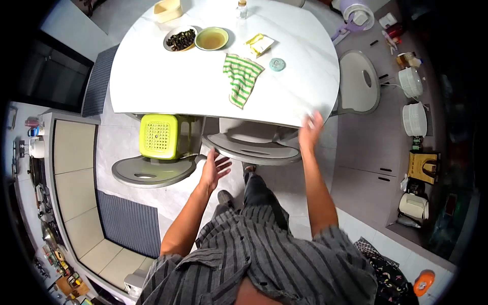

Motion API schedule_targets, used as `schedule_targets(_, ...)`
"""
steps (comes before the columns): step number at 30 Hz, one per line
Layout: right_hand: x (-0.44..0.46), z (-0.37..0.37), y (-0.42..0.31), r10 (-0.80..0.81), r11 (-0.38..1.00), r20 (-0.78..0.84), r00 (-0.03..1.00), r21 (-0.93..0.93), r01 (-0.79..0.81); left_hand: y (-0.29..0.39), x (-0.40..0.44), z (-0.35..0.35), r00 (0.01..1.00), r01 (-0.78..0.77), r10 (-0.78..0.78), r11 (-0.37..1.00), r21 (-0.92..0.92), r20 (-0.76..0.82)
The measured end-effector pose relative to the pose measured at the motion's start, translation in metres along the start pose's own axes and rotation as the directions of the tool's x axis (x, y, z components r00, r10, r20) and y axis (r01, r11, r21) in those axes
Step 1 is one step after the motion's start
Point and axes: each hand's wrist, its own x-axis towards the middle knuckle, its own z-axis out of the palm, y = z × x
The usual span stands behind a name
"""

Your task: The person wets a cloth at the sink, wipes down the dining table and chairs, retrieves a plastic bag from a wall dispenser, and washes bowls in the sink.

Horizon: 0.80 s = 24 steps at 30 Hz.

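My left hand (215,171) hangs below the table's front edge with its fingers spread and nothing in them. It is close to the grey chair (254,153) tucked at the table; whether it touches the chair I cannot tell. Over the right end of the white table's (178,91) front edge is my right hand (311,133), its fingers smeared by motion. A pale blur shows at its fingertips, too unclear to name. On the tabletop lie a green-and-white striped cloth (243,79), a round teal disc-like item (277,64) and a yellow-and-white packet (259,44).
Farther back stand a bowl of brownish liquid (211,38), a bowl of dark pieces (181,40), a small corked jar (242,9) and a cream container (168,10). A lime-green stool (158,136) rests by another chair (152,172). Cabinets (363,195) line the right side.
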Motion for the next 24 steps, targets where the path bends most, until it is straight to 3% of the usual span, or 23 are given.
schedule_targets(3, 0.047, 0.129, -0.053, -0.350, 0.937, 0.323, 0.880, 0.132, 0.324, -0.024, -0.018, -0.021, 0.995, -0.036, 0.006, 0.950, 0.309, 0.098)
schedule_targets(4, 0.054, 0.179, -0.059, -0.360, 0.932, 0.428, 0.829, 0.201, 0.302, -0.021, -0.035, -0.017, 0.993, -0.055, 0.006, 0.916, 0.398, 0.122)
schedule_targets(5, 0.054, 0.226, -0.059, -0.412, 0.903, 0.471, 0.780, 0.098, 0.418, -0.014, -0.048, -0.011, 0.993, -0.041, -0.006, 0.916, 0.399, 0.117)
schedule_targets(6, 0.050, 0.252, -0.081, -0.327, 0.885, 0.574, 0.751, -0.094, 0.457, -0.010, -0.059, -0.005, 0.993, -0.022, -0.027, 0.915, 0.403, 0.116)
schedule_targets(8, 0.037, 0.300, -0.079, -0.314, 0.745, 0.625, 0.715, -0.304, 0.593, -0.012, -0.063, -0.003, 0.993, -0.044, -0.005, 0.914, 0.404, 0.119)
schedule_targets(10, 0.019, 0.309, -0.082, -0.338, 0.746, 0.567, 0.751, -0.325, 0.582, 0.004, -0.069, 0.015, 0.993, -0.021, -0.027, 0.916, 0.401, 0.114)
schedule_targets(14, 0.010, 0.224, -0.063, -0.466, 0.706, 0.699, 0.542, -0.076, 0.704, 0.023, -0.058, 0.041, 0.983, -0.048, -0.033, 0.900, 0.432, 0.179)
schedule_targets(18, 0.051, 0.098, 0.000, -0.417, 0.665, 0.682, 0.602, -0.223, 0.713, 0.034, -0.042, 0.036, 0.963, -0.037, -0.131, 0.802, 0.597, 0.236)
schedule_targets(20, 0.088, 0.038, 0.042, -0.350, 0.757, 0.607, 0.713, -0.265, 0.597, 0.034, -0.040, 0.031, 0.956, -0.015, -0.177, 0.764, 0.645, 0.233)
schedule_targets(24, 0.180, -0.017, 0.109, -0.503, 0.672, 0.532, 0.681, -0.255, 0.695, 0.022, -0.040, 0.016, 0.973, 0.039, -0.169, 0.788, 0.615, 0.155)
